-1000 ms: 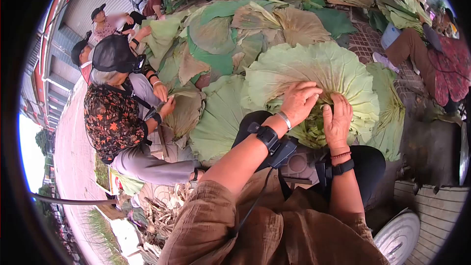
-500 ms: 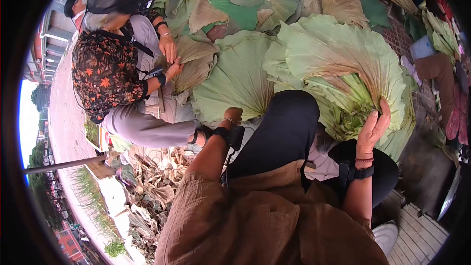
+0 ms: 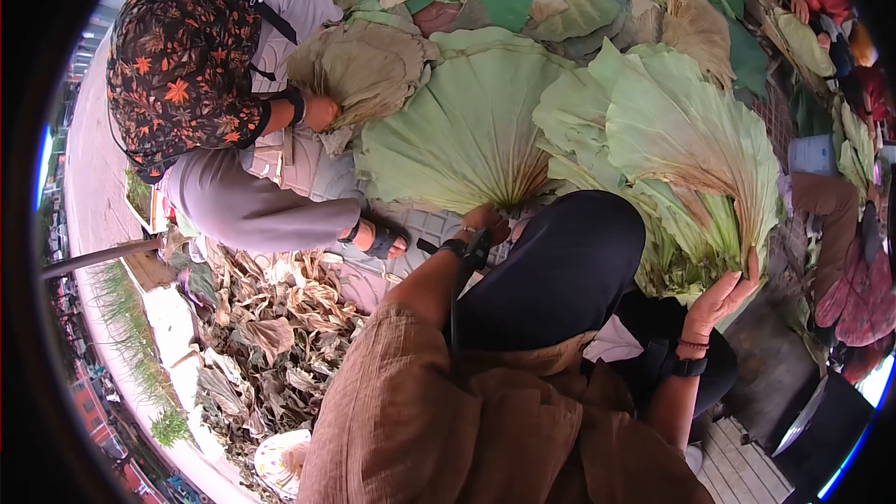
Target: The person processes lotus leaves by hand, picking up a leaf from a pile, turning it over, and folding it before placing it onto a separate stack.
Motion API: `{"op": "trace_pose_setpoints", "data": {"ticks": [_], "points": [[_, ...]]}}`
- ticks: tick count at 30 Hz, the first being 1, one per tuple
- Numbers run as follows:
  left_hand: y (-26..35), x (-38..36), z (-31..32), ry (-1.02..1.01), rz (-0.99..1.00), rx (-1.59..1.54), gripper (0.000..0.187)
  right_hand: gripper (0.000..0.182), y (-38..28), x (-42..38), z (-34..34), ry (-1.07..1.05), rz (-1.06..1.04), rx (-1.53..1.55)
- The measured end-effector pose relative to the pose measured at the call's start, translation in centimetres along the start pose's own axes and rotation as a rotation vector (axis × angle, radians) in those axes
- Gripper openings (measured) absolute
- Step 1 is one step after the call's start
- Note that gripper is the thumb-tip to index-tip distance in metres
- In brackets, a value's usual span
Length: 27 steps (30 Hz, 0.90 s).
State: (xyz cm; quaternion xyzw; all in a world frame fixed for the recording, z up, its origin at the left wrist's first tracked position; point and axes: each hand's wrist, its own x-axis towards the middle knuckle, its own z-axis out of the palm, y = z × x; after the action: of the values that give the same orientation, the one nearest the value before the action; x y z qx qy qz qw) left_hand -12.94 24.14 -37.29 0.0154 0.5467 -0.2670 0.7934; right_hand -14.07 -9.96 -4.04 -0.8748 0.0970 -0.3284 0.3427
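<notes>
My left hand (image 3: 488, 221) is closed at the stem end of a broad green fan-shaped leaf (image 3: 467, 121), beside my bent knee. My right hand (image 3: 731, 295) has its fingers apart and touches the lower right edge of a layered stack of pale green leaves (image 3: 691, 131). That stack has brownish streaks and its stem ends bunch near my right fingers. A co-worker at the upper left has a hand (image 3: 320, 113) on a bundle of dry brownish leaves (image 3: 364, 65).
More green and brown leaves (image 3: 579, 9) spread across the top. Crumpled dry leaves (image 3: 271, 336) are heaped at the lower left. A light blue container (image 3: 812, 156) and other people are at the right. A slatted wooden board (image 3: 742, 467) lies at the lower right.
The view has shifted. The co-worker's hands have moved apart, one now away from the dry bundle. My left hand has come to the green leaf's stem end; my right stays at the stack's edge.
</notes>
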Motion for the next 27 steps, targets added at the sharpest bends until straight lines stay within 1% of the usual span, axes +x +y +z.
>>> {"op": "trace_pose_setpoints", "data": {"ticks": [1, 3, 4, 6, 7, 9, 10, 12, 13, 15, 16, 17, 19, 20, 21, 23, 24, 26, 27], "points": [[-0.9, -1.8, 1.3, 0.131, 0.074, 0.009, 0.037, 0.044, -0.1, 0.0, 0.0, -0.002, -0.005, -0.001], [-1.8, -4.2, 2.9, 0.265, 0.118, -0.01, 0.052, 0.045, -0.2, 0.0, -0.1, -0.009, -0.006, -0.023], [-1.9, -5.3, 3.3, 0.263, 0.117, -0.012, 0.052, 0.045, -0.2, -0.1, -0.1, -0.011, -0.009, -0.022], [-1.6, -6.8, 3.7, 0.199, 0.236, 0.245, 0.056, 0.044, -0.1, -0.2, -0.2, -0.012, -0.029, -0.041], [-1.5, -6.8, 3.6, 0.194, 0.238, 0.246, 0.056, 0.044, 0.0, -0.2, -0.1, -0.009, -0.032, -0.039], [-1.4, -6.7, 3.6, 0.114, 0.339, 0.229, 0.048, 0.043, 0.3, -0.2, -0.2, -0.016, -0.054, -0.038], [-1.6, -7.2, 4.0, 0.111, 0.34, 0.234, 0.048, 0.043, 0.2, -0.3, -0.2, -0.011, -0.053, -0.038], [-1.8, -8.3, 4.9, -0.35, 0.369, 0.099, 0.041, 0.042, -0.1, -0.2, -0.3, -0.014, -0.076, -0.082], [-1.3, -8.5, 5.4, -0.356, 0.372, 0.103, 0.041, 0.042, -0.2, -0.2, -0.2, -0.007, -0.078, -0.079], [0.0, -8.9, 6.5, -0.243, 0.332, -0.185, 0.045, 0.042, 0.2, -0.4, -0.2, -0.002, -0.049, -0.011], [0.9, -9.7, 6.8, -0.265, 0.244, -0.242, 0.043, 0.042, 0.4, -0.4, -0.2, 0.007, -0.05, -0.006], [1.5, -10.5, 7.2, -0.272, 0.247, -0.235, 0.043, 0.041, 0.6, -0.5, -0.3, 0.003, -0.058, -0.015], [2.6, -12.1, 8.3, -0.447, 0.25, -0.199, 0.039, 0.041, 0.5, -0.5, -0.4, 0.01, -0.066, -0.018], [2.5, -14.1, 9.3, -0.454, 0.32, -0.144, 0.04, 0.041, 0.3, -0.6, -0.5, 0.002, -0.053, -0.037], [2.4, -16.1, 10.6, -0.462, 0.322, -0.133, 0.04, 0.041, 0.1, -0.6, -0.5, -0.003, -0.041, -0.054], [2.3, -19.9, 13.0, -0.465, 0.454, -0.12, 0.032, 0.04, -0.1, -0.6, -0.4, 0.035, -0.022, -0.042], [2.6, -21.5, 13.8, -0.474, 0.457, -0.106, 0.032, 0.04, -0.1, -0.6, -0.5, 0.028, -0.035, -0.049], [3.6, -24.6, 15.0, -0.7, 0.543, 0.016, 0.023, 0.039, 0.0, -0.6, -0.6, 0.024, -0.078, -0.073], [3.9, -26.2, 15.9, -0.712, 0.545, 0.031, 0.023, 0.039, 0.1, -0.7, -0.7, 0.042, -0.077, -0.066]]}}
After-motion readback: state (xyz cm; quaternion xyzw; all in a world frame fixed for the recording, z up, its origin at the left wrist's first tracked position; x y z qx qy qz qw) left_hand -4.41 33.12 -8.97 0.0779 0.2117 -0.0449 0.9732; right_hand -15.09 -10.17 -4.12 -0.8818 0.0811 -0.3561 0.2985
